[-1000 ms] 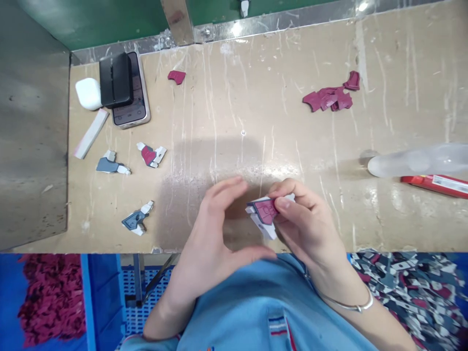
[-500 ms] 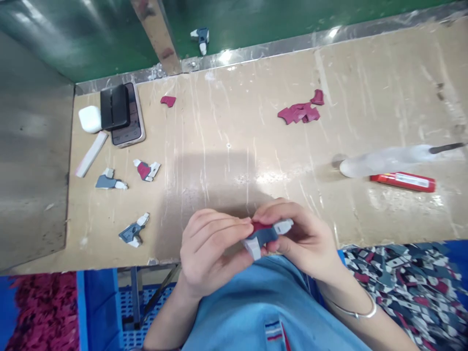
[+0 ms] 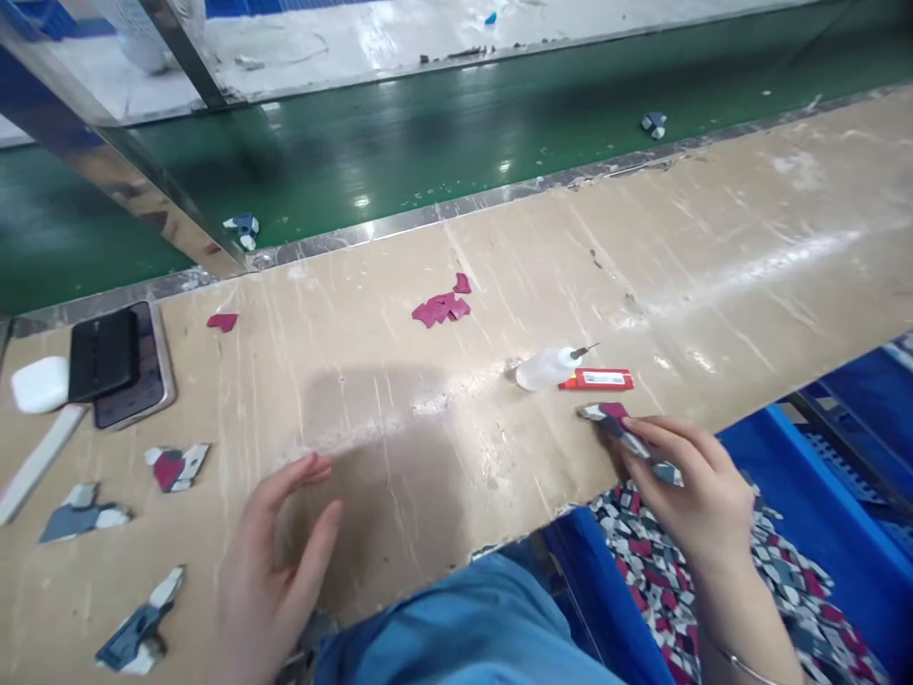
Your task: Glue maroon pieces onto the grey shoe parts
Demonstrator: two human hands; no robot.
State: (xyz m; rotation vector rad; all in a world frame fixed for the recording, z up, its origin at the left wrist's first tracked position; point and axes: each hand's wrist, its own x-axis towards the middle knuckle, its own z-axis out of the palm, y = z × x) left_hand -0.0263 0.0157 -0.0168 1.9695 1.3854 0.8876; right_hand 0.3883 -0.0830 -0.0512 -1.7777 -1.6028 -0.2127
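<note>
My right hand (image 3: 695, 485) grips a small plastic part (image 3: 611, 413) in grey, white and maroon, at the table's front edge beside a blue bin (image 3: 571, 561). That bin is full of similar parts (image 3: 660, 580). My left hand (image 3: 278, 561) is over the table with thumb and fingers apart, holding nothing. Left of it lie a white-and-maroon part (image 3: 175, 468), a grey-and-white part (image 3: 82, 514) and another grey part (image 3: 143, 628). A clear squeeze bottle (image 3: 546, 369) with a thin needle tip lies beyond my right hand, next to a red tube or box (image 3: 603, 380).
Maroon pieces (image 3: 440, 309) lie mid-table, with a single maroon piece (image 3: 223, 322) farther left. A phone (image 3: 153, 381), a black case (image 3: 104, 354) and a white case (image 3: 41, 383) sit at the left. Behind runs a green belt (image 3: 428, 157) carrying parts; a metal post (image 3: 171, 205) stands there.
My hands have separated. The right hand has carried the part rightward to the bin side, while the left has let go and opened to the left. The view has turned right.
</note>
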